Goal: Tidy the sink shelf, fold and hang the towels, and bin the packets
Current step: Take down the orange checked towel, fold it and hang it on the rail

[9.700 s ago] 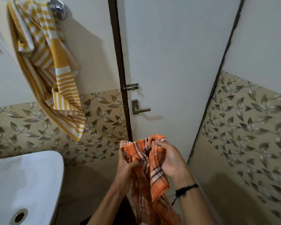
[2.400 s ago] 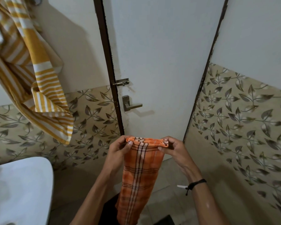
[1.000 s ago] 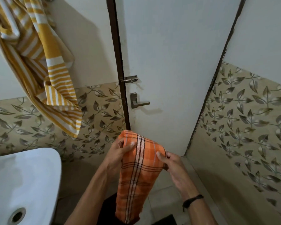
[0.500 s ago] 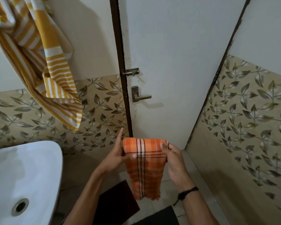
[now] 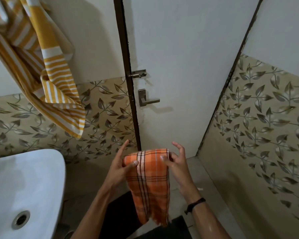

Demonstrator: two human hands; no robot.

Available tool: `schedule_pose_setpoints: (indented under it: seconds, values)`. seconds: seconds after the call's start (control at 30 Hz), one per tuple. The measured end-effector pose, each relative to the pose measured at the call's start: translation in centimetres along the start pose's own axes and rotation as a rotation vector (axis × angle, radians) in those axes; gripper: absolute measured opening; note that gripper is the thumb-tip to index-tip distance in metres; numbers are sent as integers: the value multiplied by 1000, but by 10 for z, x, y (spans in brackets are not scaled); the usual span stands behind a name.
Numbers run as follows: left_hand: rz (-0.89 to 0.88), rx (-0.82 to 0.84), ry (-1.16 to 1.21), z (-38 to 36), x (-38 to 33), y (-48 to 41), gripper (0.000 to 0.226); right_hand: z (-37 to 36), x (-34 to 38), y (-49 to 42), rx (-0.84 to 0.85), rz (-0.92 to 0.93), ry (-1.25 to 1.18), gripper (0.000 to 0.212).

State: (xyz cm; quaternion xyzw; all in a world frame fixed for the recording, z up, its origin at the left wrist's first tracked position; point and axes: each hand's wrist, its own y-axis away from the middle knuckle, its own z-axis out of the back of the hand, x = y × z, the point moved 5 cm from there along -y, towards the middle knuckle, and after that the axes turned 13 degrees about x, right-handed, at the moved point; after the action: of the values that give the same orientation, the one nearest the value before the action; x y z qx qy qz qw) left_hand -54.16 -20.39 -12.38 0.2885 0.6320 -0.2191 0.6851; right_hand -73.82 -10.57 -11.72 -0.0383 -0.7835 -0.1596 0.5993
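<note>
**A:** Orange checked towel (image 5: 148, 180), where is it?

**B:** Between the two hands, folded into a narrow strip. Its folded top edge runs from one hand to the other, and the rest hangs straight down below the grip, ending in a frayed fringe.

**A:** How is each hand holding it?

**B:** The left hand (image 5: 120, 167) pinches the top left corner, thumb pressed on the front of the cloth, the other fingers behind it, and the index finger sticking up free. The right hand (image 5: 177, 163) has its thumb on the top right corner with fingers behind the fold; the upper fingers are curled and spread above the cloth. Both hands are closed on the towel, though the right looks the looser of the two.

**A:** Anything on the wrists?

**B:** A dark band (image 5: 194, 205) on the right wrist, below the grip.

**A:** What lies around the grip?

**B:** Up and left of it, a yellow striped towel (image 5: 47, 78) hangs bunched against the wall. Left and below, the white sink (image 5: 24, 183) with its metal drain (image 5: 21, 219). Straight beyond the hands stands a white door (image 5: 185, 66) with a lever handle (image 5: 146, 100) and a sliding bolt (image 5: 137, 74) above that.

**A:** Any brand, label or writing?

**B:** None that I can read on either towel, the door or the sink. The tiles (image 5: 266, 126) carry only a leaf pattern.
</note>
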Motion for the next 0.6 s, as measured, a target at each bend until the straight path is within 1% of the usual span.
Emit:
schedule_pose_setpoints:
  seconds: [0.07, 0.1, 0.17, 0.23, 0.27, 0.33, 0.4, 0.43, 0.47, 0.53, 0.6]
  values:
    - [-21, -35, -9, -1, 1, -4, 79, 3, -17, 0, -58, -91, 136, 56]
    - [-22, -25, -16, -3, 3, -7, 77, 5, -25, 0, -113, -102, 154, 54]
    - [0, 66, -34, -4, 8, -7, 83, 9, -31, -1, -220, -44, 122, 47]
    - [24, 164, -51, -1, 11, -3, 93, 11, -26, -3, -269, 51, 13, 38]
    - [20, 174, -64, 1, 11, -2, 94, 11, -22, -5, -254, 85, -19, 35]
    - [-1, 91, -40, 7, 8, -1, 85, 9, -21, -9, -171, 85, 17, 34]
    - [-37, -18, 40, 10, 7, -5, 76, 6, -29, -11, -98, -7, 112, 46]
    - [-40, -56, 91, 9, 8, -8, 74, 5, -34, -10, -96, -40, 113, 52]
    - [-37, -75, 167, 7, 10, -9, 74, 5, -37, -11, -109, -38, 87, 53]
    - [-19, -40, 306, 4, 13, -9, 81, 3, -33, -13, -143, 30, 33, 50]
    - [-9, 27, 273, 5, 17, -6, 92, 2, -25, -17, -131, 84, -30, 44]
